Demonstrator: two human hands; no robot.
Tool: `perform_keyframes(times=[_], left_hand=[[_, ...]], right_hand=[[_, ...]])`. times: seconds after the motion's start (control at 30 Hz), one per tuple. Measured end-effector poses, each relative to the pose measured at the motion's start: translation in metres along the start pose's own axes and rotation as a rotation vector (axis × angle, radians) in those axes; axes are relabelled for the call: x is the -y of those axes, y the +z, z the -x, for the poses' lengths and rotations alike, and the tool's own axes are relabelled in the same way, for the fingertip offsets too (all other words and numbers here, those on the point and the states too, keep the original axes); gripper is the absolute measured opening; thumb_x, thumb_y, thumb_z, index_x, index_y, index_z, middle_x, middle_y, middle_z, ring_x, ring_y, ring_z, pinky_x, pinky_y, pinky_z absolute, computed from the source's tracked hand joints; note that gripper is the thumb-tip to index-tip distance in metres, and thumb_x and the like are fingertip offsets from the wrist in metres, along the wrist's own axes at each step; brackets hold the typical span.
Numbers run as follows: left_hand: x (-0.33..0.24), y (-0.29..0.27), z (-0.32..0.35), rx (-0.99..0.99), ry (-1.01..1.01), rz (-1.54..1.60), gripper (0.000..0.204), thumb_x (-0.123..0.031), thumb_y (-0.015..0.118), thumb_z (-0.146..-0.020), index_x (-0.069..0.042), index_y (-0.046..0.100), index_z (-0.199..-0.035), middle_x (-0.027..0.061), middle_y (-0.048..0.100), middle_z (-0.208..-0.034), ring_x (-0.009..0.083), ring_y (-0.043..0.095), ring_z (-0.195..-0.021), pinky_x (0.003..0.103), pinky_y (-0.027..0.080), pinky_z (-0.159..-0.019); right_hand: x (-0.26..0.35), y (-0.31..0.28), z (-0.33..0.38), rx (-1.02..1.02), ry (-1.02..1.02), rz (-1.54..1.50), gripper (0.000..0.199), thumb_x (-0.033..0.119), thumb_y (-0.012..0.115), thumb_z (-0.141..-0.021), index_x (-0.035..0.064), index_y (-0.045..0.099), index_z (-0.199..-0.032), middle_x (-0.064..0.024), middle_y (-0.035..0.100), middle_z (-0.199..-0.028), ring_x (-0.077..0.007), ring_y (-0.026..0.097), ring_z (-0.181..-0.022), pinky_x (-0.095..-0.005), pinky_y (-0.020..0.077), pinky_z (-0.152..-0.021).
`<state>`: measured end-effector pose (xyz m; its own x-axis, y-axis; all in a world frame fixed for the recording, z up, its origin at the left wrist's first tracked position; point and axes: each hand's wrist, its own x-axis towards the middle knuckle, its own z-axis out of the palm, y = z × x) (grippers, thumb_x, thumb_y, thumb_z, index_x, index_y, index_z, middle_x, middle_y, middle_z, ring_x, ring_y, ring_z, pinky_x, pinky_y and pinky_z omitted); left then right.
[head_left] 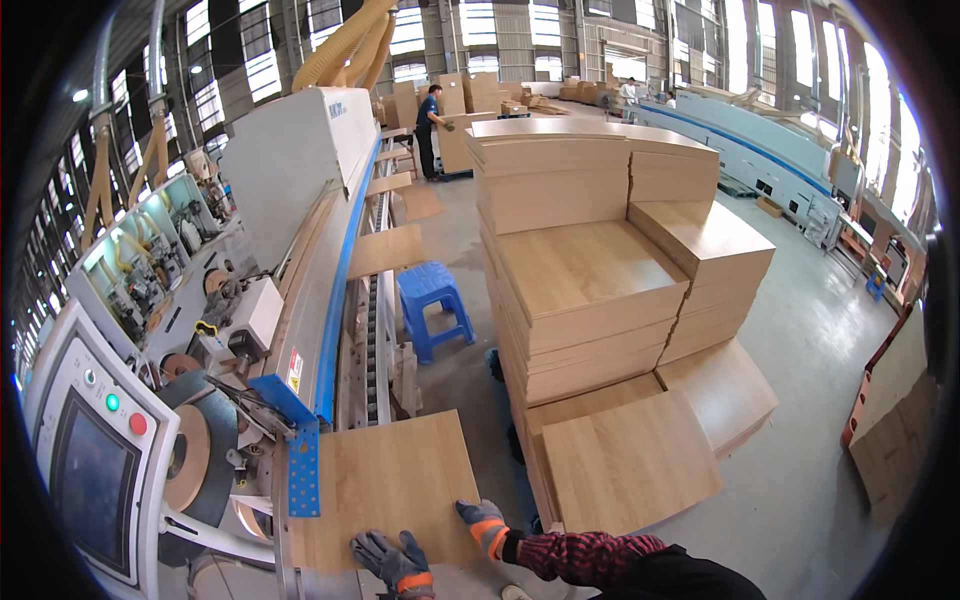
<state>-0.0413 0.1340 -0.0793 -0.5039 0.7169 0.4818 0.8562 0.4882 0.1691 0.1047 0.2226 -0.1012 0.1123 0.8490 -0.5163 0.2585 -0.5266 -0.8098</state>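
A light wood-grain board (pixel 400 480) lies flat at the infeed end of an edge banding machine, its left side under a blue perforated plate (pixel 304 472). My left hand (pixel 388 560), in a grey and orange work glove, rests on the near edge of the board with its fingers spread. At the board's right edge is my right hand (pixel 482 522), gloved the same way, closed on that edge; its fingers below the board are hidden. Just to the right, another wood-grain board (pixel 632 462) lies on the low front part of a tall stack of boards (pixel 590 330).
A control panel (pixel 95 470) with screen and buttons stands at the left, beside a reel of edge band (pixel 190 458). A blue plastic stool (pixel 432 305) sits between machine and stack. Farther along the machine, a co-worker (pixel 430 130) handles a board near several protruding boards (pixel 388 250).
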Motion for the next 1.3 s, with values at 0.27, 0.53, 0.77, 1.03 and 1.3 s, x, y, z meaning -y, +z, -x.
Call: perform_keyframes(times=[0.27,0.53,0.77,1.03,1.3], left_hand=[[-0.025,0.051,-0.064,-0.096,0.069,-0.004,0.054,-0.040,0.047,-0.080,0.008,0.046,-0.106,0.0261,0.040,-0.118,0.0410,0.032,-0.117,0.049,0.022,-0.100],[-0.080,0.041,0.017,-0.139,0.302,0.440,0.062,-0.046,0.046,-0.081,0.002,0.041,-0.119,0.0241,0.040,-0.123,0.0405,0.034,-0.118,0.051,0.022,-0.100],[-0.179,0.111,0.177,1.055,-0.003,0.745,0.065,-0.057,0.042,-0.078,0.001,0.055,-0.105,0.0217,0.055,-0.106,0.0351,0.049,-0.104,0.041,0.037,-0.088],[-0.229,0.042,0.149,1.158,-0.225,0.617,0.064,-0.055,0.042,-0.079,-0.002,0.050,-0.114,0.0212,0.052,-0.114,0.0388,0.045,-0.108,0.041,0.035,-0.090],[-0.088,0.033,0.101,0.859,-0.253,0.593,0.048,-0.047,0.044,-0.080,-0.003,0.059,-0.091,0.0195,0.061,-0.084,0.0366,0.056,-0.089,0.044,0.041,-0.079]], right_hand=[[0.035,-0.003,-0.068,0.183,-0.105,-0.193,0.057,0.046,0.056,-0.075,-0.0033,0.056,-0.102,-0.0222,0.057,-0.103,-0.0350,0.052,-0.101,-0.0371,0.0402,-0.083],[-0.118,-0.218,-0.049,-0.600,-0.541,0.622,0.043,0.038,0.054,-0.078,0.0053,0.054,-0.105,-0.0209,0.052,-0.106,-0.0353,0.049,-0.100,-0.0431,0.0371,-0.088],[-0.191,-0.425,-0.030,-0.932,0.409,0.616,0.078,0.051,0.051,-0.071,-0.0022,0.034,-0.125,-0.0220,0.033,-0.130,-0.0349,0.027,-0.123,-0.0398,0.0192,-0.102],[-0.221,-0.431,-0.012,-1.091,0.254,0.636,0.070,0.053,0.059,-0.063,-0.0014,0.052,-0.106,-0.0241,0.049,-0.112,-0.0361,0.042,-0.110,-0.0413,0.0302,-0.095],[-0.219,-0.373,-0.001,-0.274,0.259,0.476,0.065,0.064,0.043,-0.072,0.0044,0.064,-0.087,-0.0198,0.062,-0.084,-0.0342,0.058,-0.085,-0.0393,0.0434,-0.077]])
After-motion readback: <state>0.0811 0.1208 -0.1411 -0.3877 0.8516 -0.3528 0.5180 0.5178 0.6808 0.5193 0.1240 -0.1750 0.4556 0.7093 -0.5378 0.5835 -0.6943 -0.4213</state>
